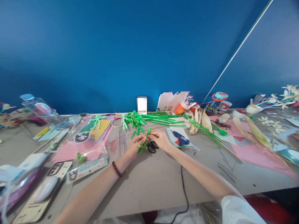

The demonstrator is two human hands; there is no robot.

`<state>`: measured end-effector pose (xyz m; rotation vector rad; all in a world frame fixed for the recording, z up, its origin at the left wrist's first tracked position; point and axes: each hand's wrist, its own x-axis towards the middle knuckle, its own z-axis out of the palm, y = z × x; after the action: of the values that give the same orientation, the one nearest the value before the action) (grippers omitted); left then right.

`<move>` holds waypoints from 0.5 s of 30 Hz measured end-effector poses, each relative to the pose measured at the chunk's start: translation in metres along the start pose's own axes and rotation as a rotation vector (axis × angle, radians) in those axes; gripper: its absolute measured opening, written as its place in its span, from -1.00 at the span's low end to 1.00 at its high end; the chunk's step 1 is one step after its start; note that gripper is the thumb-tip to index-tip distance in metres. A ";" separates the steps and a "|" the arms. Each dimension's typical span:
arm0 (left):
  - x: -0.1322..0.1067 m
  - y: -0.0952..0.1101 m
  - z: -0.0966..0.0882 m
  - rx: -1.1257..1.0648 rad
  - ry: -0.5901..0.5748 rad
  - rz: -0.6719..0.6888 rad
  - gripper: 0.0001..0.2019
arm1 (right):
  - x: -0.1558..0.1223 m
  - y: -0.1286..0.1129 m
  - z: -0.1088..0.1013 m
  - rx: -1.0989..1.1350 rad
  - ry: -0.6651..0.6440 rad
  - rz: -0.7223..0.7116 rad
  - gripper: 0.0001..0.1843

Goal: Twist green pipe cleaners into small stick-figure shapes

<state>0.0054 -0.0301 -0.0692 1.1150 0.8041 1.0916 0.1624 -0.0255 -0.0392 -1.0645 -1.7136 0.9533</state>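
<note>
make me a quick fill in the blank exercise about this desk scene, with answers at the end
The left hand and right hand hold a fuzzy piece coloured ____.
The left forearm ends in a wrist wearing a beaded ____.
In this view, the glue gun lies to the ____ of the scissors.
The wall is ____.

Missing words: green; bracelet; right; blue.
</note>
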 end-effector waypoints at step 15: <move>-0.002 0.011 0.000 -0.271 -0.093 -0.187 -0.64 | -0.002 -0.007 0.000 0.153 0.053 0.222 -0.77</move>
<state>0.0020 -0.0317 -0.0585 0.8385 0.6515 0.9522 0.1610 -0.0302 -0.0332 -1.1833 -1.4756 1.1654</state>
